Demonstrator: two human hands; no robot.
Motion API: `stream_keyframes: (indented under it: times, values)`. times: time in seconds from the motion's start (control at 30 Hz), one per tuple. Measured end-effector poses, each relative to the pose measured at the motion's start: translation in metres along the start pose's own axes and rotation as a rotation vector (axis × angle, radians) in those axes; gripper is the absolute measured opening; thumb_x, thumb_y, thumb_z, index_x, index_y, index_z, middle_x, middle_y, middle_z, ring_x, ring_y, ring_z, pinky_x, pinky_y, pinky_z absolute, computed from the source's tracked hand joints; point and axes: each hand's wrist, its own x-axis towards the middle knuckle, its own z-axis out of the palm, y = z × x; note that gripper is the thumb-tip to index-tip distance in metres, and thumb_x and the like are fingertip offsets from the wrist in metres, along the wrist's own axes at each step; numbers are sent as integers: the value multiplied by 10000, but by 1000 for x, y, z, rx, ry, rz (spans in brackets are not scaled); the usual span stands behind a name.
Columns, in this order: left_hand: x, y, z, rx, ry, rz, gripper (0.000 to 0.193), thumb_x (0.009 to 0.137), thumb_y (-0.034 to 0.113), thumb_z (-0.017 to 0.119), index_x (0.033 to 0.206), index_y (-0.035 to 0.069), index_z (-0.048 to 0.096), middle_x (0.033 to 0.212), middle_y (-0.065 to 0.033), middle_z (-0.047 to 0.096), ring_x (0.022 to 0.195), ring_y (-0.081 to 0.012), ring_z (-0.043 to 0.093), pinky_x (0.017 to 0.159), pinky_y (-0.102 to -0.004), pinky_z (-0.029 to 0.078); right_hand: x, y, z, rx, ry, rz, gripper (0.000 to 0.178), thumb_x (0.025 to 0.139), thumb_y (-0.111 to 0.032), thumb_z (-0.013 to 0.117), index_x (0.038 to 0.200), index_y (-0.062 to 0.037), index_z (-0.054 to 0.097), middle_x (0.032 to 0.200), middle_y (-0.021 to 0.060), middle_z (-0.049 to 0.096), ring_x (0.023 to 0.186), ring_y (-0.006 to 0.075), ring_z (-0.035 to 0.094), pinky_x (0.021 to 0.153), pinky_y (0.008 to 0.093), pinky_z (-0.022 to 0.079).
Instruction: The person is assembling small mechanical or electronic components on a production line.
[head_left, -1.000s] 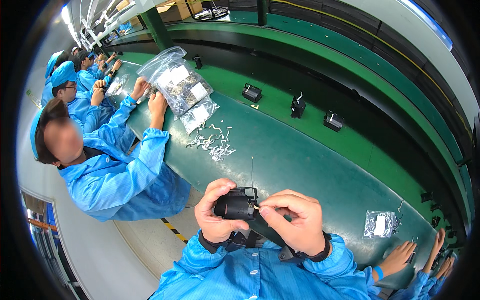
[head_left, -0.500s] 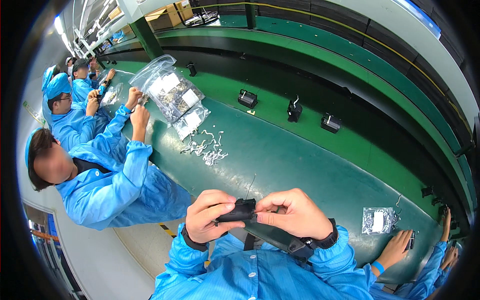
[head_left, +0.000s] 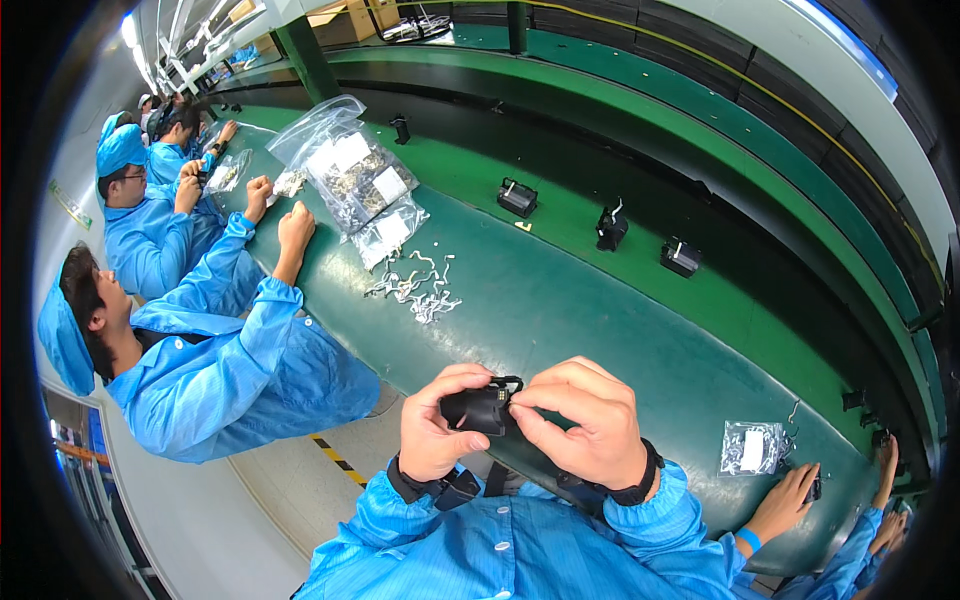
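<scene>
My left hand (head_left: 428, 432) grips a small black plastic housing (head_left: 474, 410) between thumb and fingers, above the near edge of the green table. Small gold contacts show at the housing's right end, and a black loop stands up from its top. My right hand (head_left: 590, 425) is closed in a pinch against that end. Whatever its fingertips hold is too small and covered to make out. Beyond my hands lies a loose pile of short white-grey bent strips (head_left: 420, 288).
Clear zip bags (head_left: 355, 180) of small parts lie at the far left of the green table (head_left: 540, 320). Several black units (head_left: 517, 198) stand on the green strip behind. A small parts bag (head_left: 752, 448) sits at right, near a co-worker's hand (head_left: 788, 502). Co-workers sit at left.
The housing has been turned in my left hand, bringing its gold contacts into sight. My right fingers have shifted with it. The nearest co-worker at left has lifted and turned their head.
</scene>
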Motion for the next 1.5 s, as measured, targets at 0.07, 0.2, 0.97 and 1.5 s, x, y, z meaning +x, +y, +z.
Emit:
stream_keyframes:
  times: [0.07, 0.2, 0.97, 1.5]
  values:
    - [-4, -7, -3, -132, -42, -132, 658, 762, 357, 928, 1229, -23, 664, 1284, -163, 622, 1213, -259, 592, 1058, -376, 450, 1, -3, -1, -49, -11, -26, 200, 751, -38, 806, 941, -74, 754, 892, 47, 703, 791, 236, 673, 663, 338, 538]
    - [-8, -14, -2, -300, -20, -206, 590, 861, 426, 842, 1203, -2, 624, 1272, -160, 602, 1102, -247, 636, 948, -373, 524, 2, -12, 2, -341, -39, -185, 268, 747, -26, 761, 1002, -109, 763, 959, 23, 693, 861, 224, 672, 683, 334, 552]
    - [-11, -5, -8, -526, -66, -169, 541, 920, 458, 767, 1198, 22, 610, 1307, -191, 560, 1192, -269, 600, 1027, -418, 498, 0, -32, 9, 11, -22, 216, 253, 796, 44, 776, 1035, -32, 747, 981, 100, 718, 912, 272, 697, 745, 342, 562]
    - [-13, 4, -6, -514, -14, -176, 592, 939, 527, 713, 1212, 21, 570, 1251, -183, 559, 1159, -255, 590, 1008, -415, 492, 2, -45, 19, -223, -58, -68, 263, 734, 55, 761, 976, -46, 741, 917, 73, 678, 812, 265, 661, 731, 364, 515]
